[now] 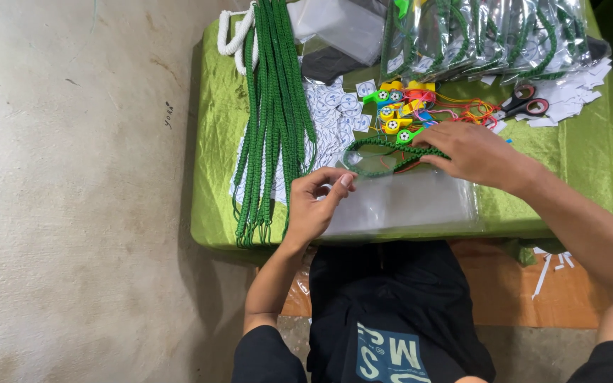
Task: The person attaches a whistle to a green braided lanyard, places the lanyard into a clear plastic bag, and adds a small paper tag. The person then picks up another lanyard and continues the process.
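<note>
A coiled green braided cord (391, 152) lies on the clear plastic bags (406, 202) at the desk's (214, 213) near edge. The right hand (473, 152) presses flat on it, fingers spread. The left hand (313, 202) pinches the bags' corner. Colourful whistles (399, 106) sit just behind.

Soft, even daylight, faint shadows, sharp focus, mild glare on clear plastic sleeves (406, 202).

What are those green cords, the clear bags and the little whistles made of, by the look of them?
Cords: braided fibre, likely nylon or cotton, matte, with a woven texture. Bags: thin clear plastic film, glossy, with glare and creases. Whistles: moulded plastic, probably, in bright smooth colours.
</note>
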